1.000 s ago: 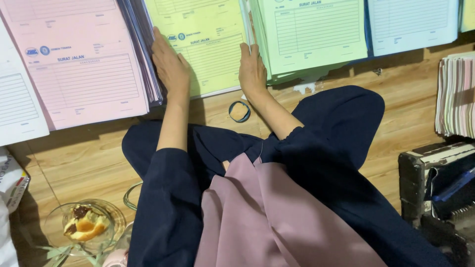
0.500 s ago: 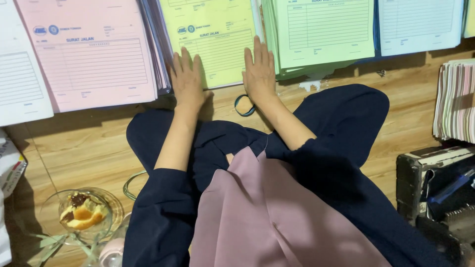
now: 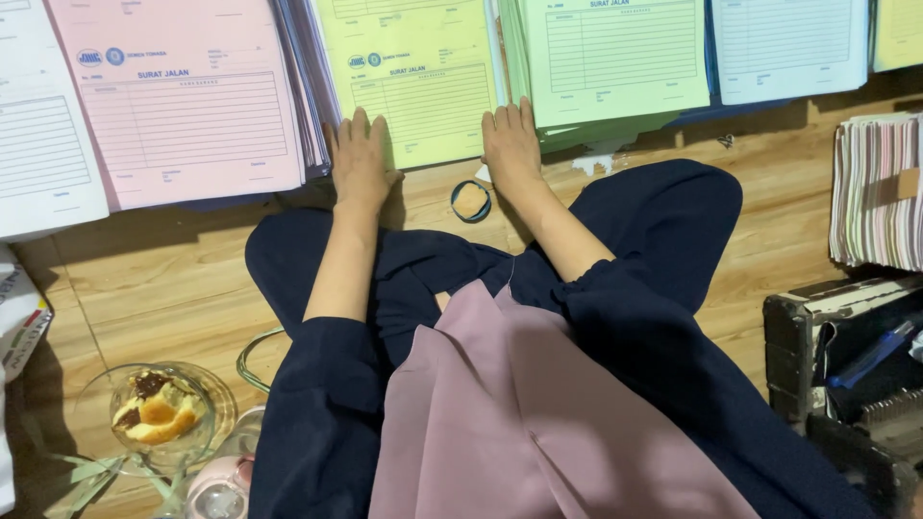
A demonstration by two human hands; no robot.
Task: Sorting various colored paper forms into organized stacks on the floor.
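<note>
— Sitting on the wooden floor (image 3: 144,288), is that person touching the forms?

— Yes. The left hand (image 3: 361,161) lies flat, fingers spread, on the near left corner of the yellow stack (image 3: 423,86); the right hand (image 3: 511,144) lies flat on its near right corner, fingers close together, beside the green stack (image 3: 615,58). Neither pinches a sheet.

— What else lies in that row?

— A pink stack (image 3: 183,106) left of the yellow one, a white stack (image 3: 38,154) at the far left edge, and a pale blue stack (image 3: 793,43) right of the green one.

— And between the hands?

— A small round ring of tape (image 3: 470,201) on the floor, just below the yellow stack's near edge. At the near left corner stands a glass dish of cake (image 3: 159,411).
</note>
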